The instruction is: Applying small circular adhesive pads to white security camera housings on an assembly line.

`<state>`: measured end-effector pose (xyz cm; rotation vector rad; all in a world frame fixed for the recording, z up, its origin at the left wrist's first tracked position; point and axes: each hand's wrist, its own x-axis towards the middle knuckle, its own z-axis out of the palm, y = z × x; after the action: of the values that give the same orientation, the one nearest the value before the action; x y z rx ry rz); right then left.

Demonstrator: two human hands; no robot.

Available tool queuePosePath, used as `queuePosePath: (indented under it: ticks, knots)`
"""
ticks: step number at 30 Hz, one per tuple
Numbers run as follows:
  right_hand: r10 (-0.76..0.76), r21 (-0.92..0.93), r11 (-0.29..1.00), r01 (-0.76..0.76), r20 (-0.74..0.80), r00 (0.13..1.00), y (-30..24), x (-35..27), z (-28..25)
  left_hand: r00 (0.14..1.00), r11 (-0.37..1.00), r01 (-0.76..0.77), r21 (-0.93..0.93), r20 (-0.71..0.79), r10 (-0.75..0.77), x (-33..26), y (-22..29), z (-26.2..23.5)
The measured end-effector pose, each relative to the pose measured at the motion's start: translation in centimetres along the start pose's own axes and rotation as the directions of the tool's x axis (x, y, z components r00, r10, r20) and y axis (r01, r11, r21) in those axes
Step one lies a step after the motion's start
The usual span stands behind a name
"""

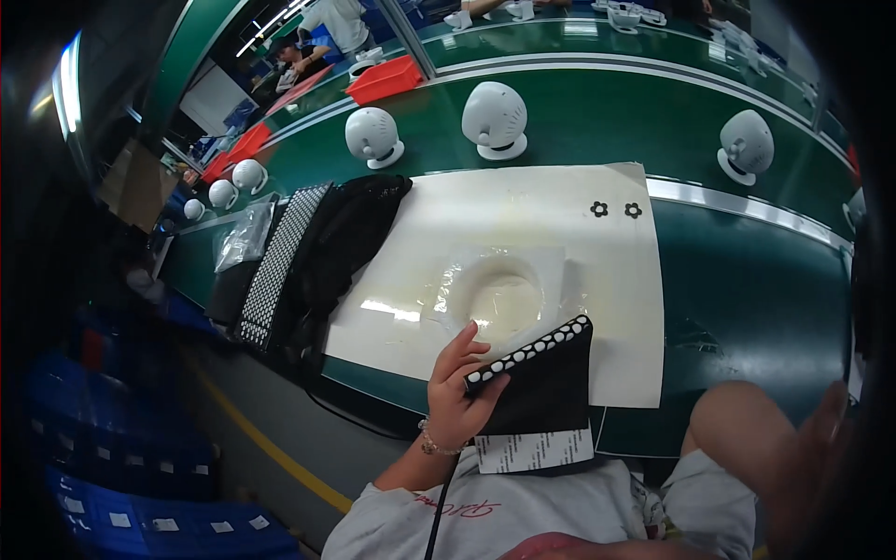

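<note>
My left hand [457, 392], with a beaded bracelet at its wrist, grips a black sheet [541, 383] by its left end. A row of white dots runs along the sheet's upper edge. My thumb lies over the near side, and some fingers stretch out past the edge. Below the sheet shows a white printed paper [535, 451]. Just beyond the hand, a clear plastic piece with a round hollow [551, 271] lies on a cream mat [621, 308]. My right arm [747, 429] is raised and bent at the right, its fingers blurred near the dark rim.
At the left lie a white-dotted black strip [280, 261], black fabric [350, 233] and a clear bag [245, 233]. White rounded devices on stands [495, 117] line the green bench beyond. A red tray [385, 81] is farther back, near co-workers. Blue bins [140, 457] stand lower left.
</note>
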<state>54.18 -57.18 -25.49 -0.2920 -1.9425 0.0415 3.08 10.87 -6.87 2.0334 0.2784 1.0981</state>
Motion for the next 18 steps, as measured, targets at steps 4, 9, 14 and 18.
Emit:
queuePosePath:
  ticks: [4, 9, 14, 18]
  knots:
    - [-0.079, -0.093, 0.993, 0.077, -0.024, 0.997, 10.5, 15.4, 10.8, 0.999, 0.997, 0.024, 0.08, 0.029, -0.027, 0.0, 0.2, 2.0]
    - [-0.147, -0.226, 0.961, 0.161, 0.078, 0.986, 17.8, 28.8, 16.9, 0.999, 0.997, 0.008, 0.081, 0.037, -0.011, -1.3, -0.5, 0.2]
    - [-0.244, -0.212, 0.943, 0.256, 0.085, 0.966, 19.2, 31.0, 15.7, 0.999, 0.992, 0.042, 0.12, -0.011, -0.041, -1.0, 0.5, 0.4]
    - [-0.325, -0.242, 0.913, 0.328, 0.054, 0.944, 11.8, 19.0, 14.2, 0.997, 0.994, -0.018, 0.111, 0.08, 0.009, -0.2, 0.3, 0.1]
